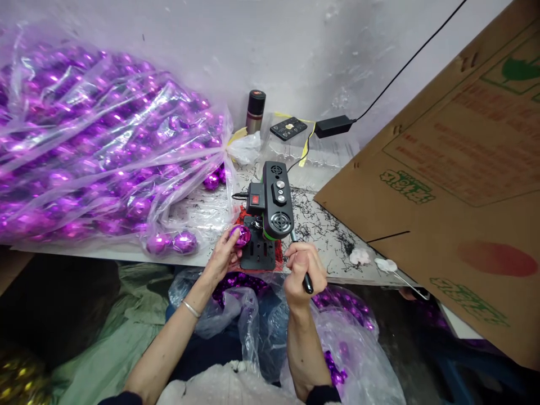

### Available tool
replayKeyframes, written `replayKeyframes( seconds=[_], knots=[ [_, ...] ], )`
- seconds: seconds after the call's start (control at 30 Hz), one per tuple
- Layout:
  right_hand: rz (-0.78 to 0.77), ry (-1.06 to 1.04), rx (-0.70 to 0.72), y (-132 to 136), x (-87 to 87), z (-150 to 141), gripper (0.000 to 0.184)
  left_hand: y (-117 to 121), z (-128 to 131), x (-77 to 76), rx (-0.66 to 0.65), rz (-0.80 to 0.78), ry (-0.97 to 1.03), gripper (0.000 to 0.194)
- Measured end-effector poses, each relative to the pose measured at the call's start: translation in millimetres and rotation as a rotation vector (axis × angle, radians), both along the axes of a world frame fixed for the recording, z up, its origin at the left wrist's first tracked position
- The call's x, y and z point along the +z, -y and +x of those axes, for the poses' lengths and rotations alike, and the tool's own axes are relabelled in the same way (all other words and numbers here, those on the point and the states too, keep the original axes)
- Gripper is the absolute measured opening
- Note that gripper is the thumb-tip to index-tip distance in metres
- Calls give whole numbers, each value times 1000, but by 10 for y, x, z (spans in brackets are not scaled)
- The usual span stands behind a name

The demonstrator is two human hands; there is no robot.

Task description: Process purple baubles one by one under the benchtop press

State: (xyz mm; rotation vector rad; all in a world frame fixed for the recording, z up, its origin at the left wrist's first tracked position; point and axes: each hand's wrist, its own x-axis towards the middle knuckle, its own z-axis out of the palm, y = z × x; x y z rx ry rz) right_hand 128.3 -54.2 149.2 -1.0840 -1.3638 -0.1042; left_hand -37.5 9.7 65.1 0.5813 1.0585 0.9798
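Beside the tied bag (97, 140), left fingers (236, 243) pinch a purple ball (242, 236); right fingers (300, 264) grip a black-ended handle (307, 283).

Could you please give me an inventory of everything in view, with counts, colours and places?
Ball: one, purple, in left hand
Machine: one, black, mid-table
Handle: one, black grip, in right hand
Mat: one, red, under machine
Large bag: one, clear, full of purple balls, left
Bottle: one, black and brown, back
Flat panel: one, black, beside bottle
Adapter: one, black, back
Box: one, brown, right
Scraps: many, black, on table
Lumps: two, whitish, by box
Lower bags: several, clear, below table
Gold items: uncountable, lower left
Table: one, white, centre
Bangle: one, silver, left wrist
Left hand, right hand: two, bare, at machine
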Motion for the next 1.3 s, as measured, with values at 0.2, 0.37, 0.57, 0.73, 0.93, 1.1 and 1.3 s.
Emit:
replayKeyframes(
  seconds=[0.2,0.37,0.57,0.73,0.93,1.1,1.3],
  knots=[
    [0,5,30,5,6,-1,37,24,47,-40,13,43,55,70],
    [1,33,14,12,-3,0,36,62,127,-140,41,250,-184,66],
    [2,35,28,18,-14,1,34,109,196,-285,42,467,-488,59],
    [-13,31,34,31,-42,5,33,110,160,-331,-49,617,-716,54],
    [-24,40,19,45,-74,9,33,99,267,-427,-107,760,-724,56],
    [-21,22,14,54,-133,9,33,114,332,-538,-78,741,-709,62],
    [30,-11,-23,28,-447,-41,36,125,321,-560,-93,750,-719,64]
  ],
)
